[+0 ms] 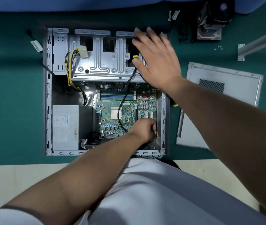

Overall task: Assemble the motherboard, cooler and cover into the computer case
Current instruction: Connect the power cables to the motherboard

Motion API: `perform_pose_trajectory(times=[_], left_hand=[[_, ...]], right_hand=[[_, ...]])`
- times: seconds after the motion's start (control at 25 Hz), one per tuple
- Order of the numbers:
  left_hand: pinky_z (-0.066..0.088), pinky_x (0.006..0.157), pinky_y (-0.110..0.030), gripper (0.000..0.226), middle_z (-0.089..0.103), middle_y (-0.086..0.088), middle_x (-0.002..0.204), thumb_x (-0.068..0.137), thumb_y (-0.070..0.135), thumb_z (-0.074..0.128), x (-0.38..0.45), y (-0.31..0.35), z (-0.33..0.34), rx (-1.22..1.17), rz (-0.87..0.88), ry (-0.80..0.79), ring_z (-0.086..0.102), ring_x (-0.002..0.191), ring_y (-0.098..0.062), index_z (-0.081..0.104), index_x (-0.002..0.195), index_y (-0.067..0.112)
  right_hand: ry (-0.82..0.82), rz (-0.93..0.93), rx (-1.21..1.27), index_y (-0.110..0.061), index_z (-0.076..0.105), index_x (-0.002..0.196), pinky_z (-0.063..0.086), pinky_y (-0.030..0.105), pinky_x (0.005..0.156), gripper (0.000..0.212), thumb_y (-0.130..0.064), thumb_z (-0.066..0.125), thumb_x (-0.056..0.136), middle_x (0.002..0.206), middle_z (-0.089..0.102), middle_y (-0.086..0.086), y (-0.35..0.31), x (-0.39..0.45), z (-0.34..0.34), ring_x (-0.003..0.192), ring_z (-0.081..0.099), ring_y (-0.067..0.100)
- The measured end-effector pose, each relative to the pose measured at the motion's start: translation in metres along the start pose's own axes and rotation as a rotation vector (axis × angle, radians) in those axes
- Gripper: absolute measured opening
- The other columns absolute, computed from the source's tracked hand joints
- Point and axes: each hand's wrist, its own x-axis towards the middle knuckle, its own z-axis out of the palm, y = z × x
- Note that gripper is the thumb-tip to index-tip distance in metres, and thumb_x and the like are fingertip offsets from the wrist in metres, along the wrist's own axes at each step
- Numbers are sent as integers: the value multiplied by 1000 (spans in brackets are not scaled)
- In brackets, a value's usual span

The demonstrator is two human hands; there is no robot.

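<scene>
Your computer case (47, 95) is lying open on its side on the green surface (12, 103), right in front of you. The motherboard (112, 117) is already sitting down inside it, in the right half, with the bare CPU (116, 113) showing in the middle and a black cable (122, 108) looping across the board. The power supply (65, 127) sits in the near-left corner of the case.

Your left hand (145, 129) is down at the right edge of the board next to the case wall, fingers curled up tight. It looks like they're pinching something small there, but I can't tell what.

Your right hand (155, 57) is flat, with the fingers spread and straight, resting on the far-right part of the drive cage (99, 62), thumb near a yellow connector (135, 56).

The cover (223, 88) is lying flat on the surface just to the right of the case, under your right forearm. The cooler (211, 21) sits well apart at the far right, and a few loose screws (218, 47) lie near it.
</scene>
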Motion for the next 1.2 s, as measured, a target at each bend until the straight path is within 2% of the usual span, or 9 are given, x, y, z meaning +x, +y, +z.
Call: perform_pose_trajectory(times=[0.16,0.32,0.44,0.56,0.72,0.8,0.92,1.08,1.2], left_hand=[[50,78,-27,22,66,3,90,88,-2,63,-1,4,-1,45,17,-3,62,81,-18,64,93,19],[49,75,-23,31,63,6,88,89,-3,65,-3,4,1,43,32,11,61,76,-14,62,109,21],[49,72,-22,27,58,9,82,90,-1,66,0,2,1,62,44,-8,55,70,-7,57,100,22],[43,61,-14,24,53,12,77,89,6,70,1,3,-1,57,41,-26,49,65,-2,54,97,22],[48,74,-22,25,53,13,78,90,6,69,1,6,-1,50,29,-24,52,69,-10,55,102,23],[49,75,-23,40,60,7,86,90,5,68,0,7,0,43,13,-25,53,70,-12,54,123,23],[49,76,-28,63,50,4,80,90,-3,63,0,11,1,96,-38,-35,56,76,-18,37,142,22],[57,86,-40,59,56,-5,90,90,-3,62,1,18,-1,158,-83,-44,60,86,-27,38,141,13],[58,85,-42,54,60,-10,95,90,-3,62,0,21,-3,160,-101,-27,63,89,-30,41,138,12]], right_hand=[[5,2,-2,-25,37,156,9,47,127,60,-54,25,106,170,17,-8,1,-1,1,158,11,21],[10,0,-1,-24,39,155,9,48,127,60,-55,25,106,170,17,-8,1,-1,1,158,12,21],[5,1,-6,-25,39,155,9,48,127,60,-55,25,106,170,16,-8,1,-1,1,158,11,21],[1,1,-6,-25,40,155,9,48,127,60,-55,25,105,170,16,-8,1,-1,1,158,11,20],[3,5,-12,-25,41,154,9,48,127,60,-55,25,105,170,16,-8,0,-1,0,158,11,20],[7,5,-15,-25,41,154,9,47,127,60,-55,25,105,170,16,-8,0,-1,0,158,11,20],[15,5,-8,-25,42,153,9,47,127,59,-55,26,105,170,17,-8,0,-1,1,158,12,20],[24,4,-5,-25,44,152,9,47,127,58,-55,26,105,170,18,-8,0,-1,2,157,13,20],[23,2,-3,-26,44,152,9,47,127,58,-55,26,105,170,18,-8,0,-1,1,157,13,20]])
